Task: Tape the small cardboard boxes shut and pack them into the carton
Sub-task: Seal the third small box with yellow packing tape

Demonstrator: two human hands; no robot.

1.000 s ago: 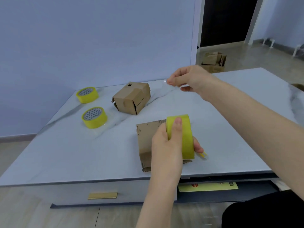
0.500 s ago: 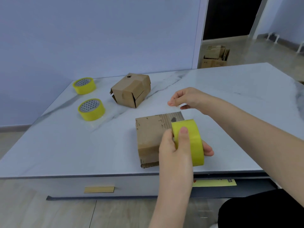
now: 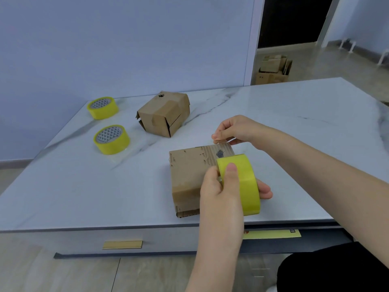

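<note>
A flat, worn small cardboard box [image 3: 190,171] lies near the table's front edge. My left hand [image 3: 221,190] grips a yellow tape roll [image 3: 245,184] upright over the box's right part. My right hand [image 3: 233,130] pinches the pulled-out clear tape end at the box's far edge. A second small cardboard box [image 3: 164,113], partly taped and with loose flaps, sits further back on the table.
Two more yellow tape rolls [image 3: 111,139] [image 3: 102,107] lie at the left of the white marble table [image 3: 294,127]. Cardboard cartons [image 3: 273,69] stand on the floor beyond the doorway. A wall runs behind the table.
My right hand has come down from high above the table to the box's far edge, bringing the tape end with it. The left hand with the roll stayed over the box.
</note>
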